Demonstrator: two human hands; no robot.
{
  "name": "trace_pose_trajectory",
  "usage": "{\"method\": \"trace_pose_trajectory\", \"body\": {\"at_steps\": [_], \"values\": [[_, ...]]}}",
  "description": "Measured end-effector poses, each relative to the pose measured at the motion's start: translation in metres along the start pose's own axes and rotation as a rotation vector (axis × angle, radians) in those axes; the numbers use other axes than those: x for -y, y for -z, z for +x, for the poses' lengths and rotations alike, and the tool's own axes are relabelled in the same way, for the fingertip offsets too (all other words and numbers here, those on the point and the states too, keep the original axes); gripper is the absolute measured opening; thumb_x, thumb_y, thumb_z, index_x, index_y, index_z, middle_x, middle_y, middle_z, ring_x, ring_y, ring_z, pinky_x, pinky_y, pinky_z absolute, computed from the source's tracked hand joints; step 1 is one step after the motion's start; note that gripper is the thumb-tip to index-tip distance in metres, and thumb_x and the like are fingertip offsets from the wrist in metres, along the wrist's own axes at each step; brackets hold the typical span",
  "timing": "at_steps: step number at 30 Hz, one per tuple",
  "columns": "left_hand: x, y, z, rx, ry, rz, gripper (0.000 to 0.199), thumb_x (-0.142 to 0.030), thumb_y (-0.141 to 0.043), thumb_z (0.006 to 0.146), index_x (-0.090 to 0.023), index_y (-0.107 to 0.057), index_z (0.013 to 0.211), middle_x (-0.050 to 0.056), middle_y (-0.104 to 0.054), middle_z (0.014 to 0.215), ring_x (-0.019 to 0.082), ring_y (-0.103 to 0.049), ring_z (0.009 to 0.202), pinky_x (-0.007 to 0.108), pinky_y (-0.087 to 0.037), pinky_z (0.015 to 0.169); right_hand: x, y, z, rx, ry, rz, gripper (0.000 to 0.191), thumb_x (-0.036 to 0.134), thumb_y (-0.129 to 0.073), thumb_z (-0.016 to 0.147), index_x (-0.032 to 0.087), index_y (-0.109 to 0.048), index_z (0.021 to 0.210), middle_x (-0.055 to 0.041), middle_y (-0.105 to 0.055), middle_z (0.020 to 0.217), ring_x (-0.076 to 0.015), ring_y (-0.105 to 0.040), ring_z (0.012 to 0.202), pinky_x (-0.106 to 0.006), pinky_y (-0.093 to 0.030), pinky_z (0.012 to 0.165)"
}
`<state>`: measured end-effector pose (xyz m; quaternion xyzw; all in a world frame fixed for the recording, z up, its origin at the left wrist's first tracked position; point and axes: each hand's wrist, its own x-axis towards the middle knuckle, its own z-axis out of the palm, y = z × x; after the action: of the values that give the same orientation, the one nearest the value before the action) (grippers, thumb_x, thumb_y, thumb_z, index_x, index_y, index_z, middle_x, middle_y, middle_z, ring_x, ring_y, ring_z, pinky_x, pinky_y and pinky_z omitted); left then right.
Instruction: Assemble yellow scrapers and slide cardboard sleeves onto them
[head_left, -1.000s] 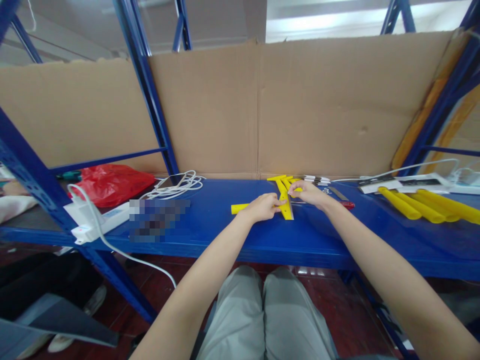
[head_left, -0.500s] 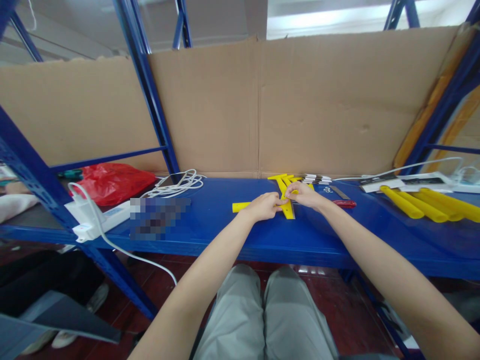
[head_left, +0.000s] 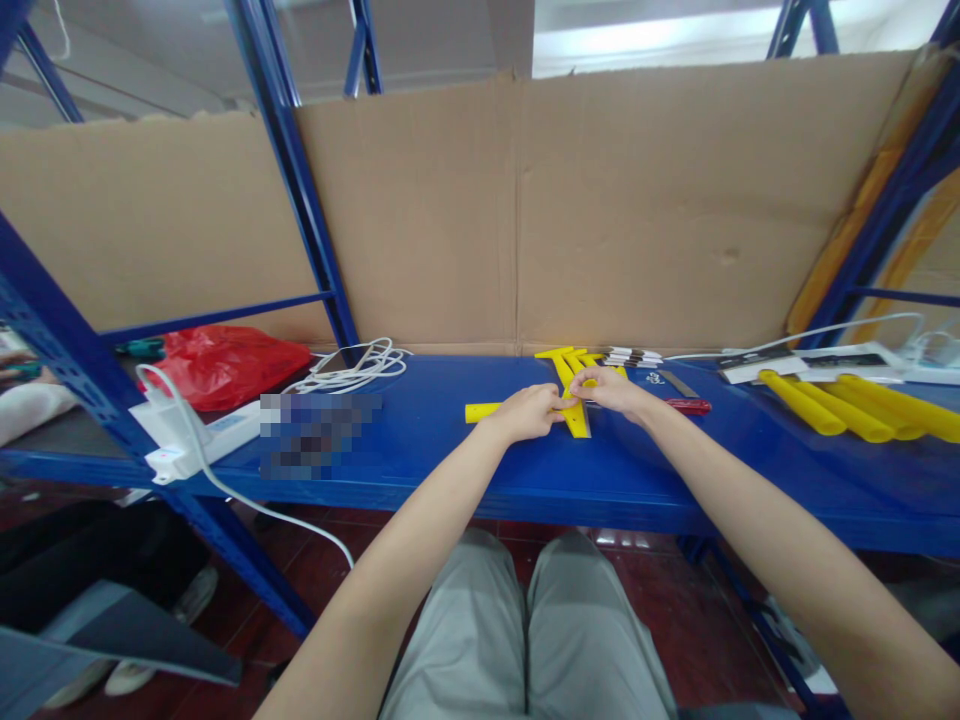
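Note:
My left hand (head_left: 531, 412) is closed around a yellow scraper, whose tube-shaped handle (head_left: 480, 412) sticks out to the left and whose flared head (head_left: 577, 422) points towards me on the right, with a thin pale edge. My right hand (head_left: 606, 390) meets it over the head, thumb and fingers pinched together; anything between them is too small to make out. Just right of that hand lies a red-handled tool (head_left: 690, 407), probably a screwdriver, its shaft partly hidden. Behind the hands are more yellow scraper heads (head_left: 556, 356).
Black-and-white packets (head_left: 631, 357), small metal bits (head_left: 655, 378) and a flat metal strip (head_left: 679, 384) lie behind the right hand. Yellow tubes (head_left: 806, 405) rest at the right. A power strip (head_left: 217, 435), white cable (head_left: 367, 365) and red bag (head_left: 229, 365) are left. Cardboard (head_left: 517, 220) walls the back.
Both hands stay at the scraper head in almost the same pose. No thing on the blue shelf has visibly moved.

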<state>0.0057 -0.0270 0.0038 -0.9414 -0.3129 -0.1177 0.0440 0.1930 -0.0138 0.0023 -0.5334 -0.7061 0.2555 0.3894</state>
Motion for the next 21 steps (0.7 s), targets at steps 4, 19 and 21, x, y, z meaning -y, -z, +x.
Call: {"method": "trace_pose_trajectory", "body": {"at_steps": [4, 19, 21], "values": [[0.0, -0.001, 0.0, -0.019, -0.023, 0.02, 0.032, -0.02, -0.054, 0.095, -0.022, -0.067, 0.124, 0.007, -0.064, 0.104, 0.022, -0.064, 0.102, 0.03, -0.048, 0.088, -0.001, -0.001, 0.0, -0.056, -0.048, 0.089, 0.01, 0.012, -0.065, 0.067, 0.02, -0.059, 0.068, -0.0003, -0.063, 0.079, -0.0166, -0.061, 0.084, -0.035, -0.049, 0.091], [0.003, -0.002, 0.001, -0.024, -0.022, 0.001, 0.028, -0.022, -0.055, 0.095, -0.022, -0.07, 0.119, 0.007, -0.065, 0.103, 0.022, -0.065, 0.102, 0.03, -0.048, 0.09, -0.021, 0.008, 0.013, -0.017, 0.292, -0.156, 0.008, 0.019, -0.066, 0.07, 0.021, -0.064, 0.063, -0.0015, -0.067, 0.072, -0.0199, -0.063, 0.08, -0.038, -0.049, 0.085], [0.004, -0.003, 0.001, -0.02, -0.018, -0.004, 0.029, -0.022, -0.055, 0.095, -0.023, -0.069, 0.121, 0.006, -0.065, 0.103, 0.021, -0.065, 0.102, 0.03, -0.049, 0.091, -0.022, 0.008, 0.015, -0.022, 0.377, -0.219, 0.01, 0.021, -0.066, 0.071, 0.021, -0.065, 0.061, -0.0024, -0.067, 0.073, -0.0209, -0.063, 0.082, -0.039, -0.048, 0.086]]}}
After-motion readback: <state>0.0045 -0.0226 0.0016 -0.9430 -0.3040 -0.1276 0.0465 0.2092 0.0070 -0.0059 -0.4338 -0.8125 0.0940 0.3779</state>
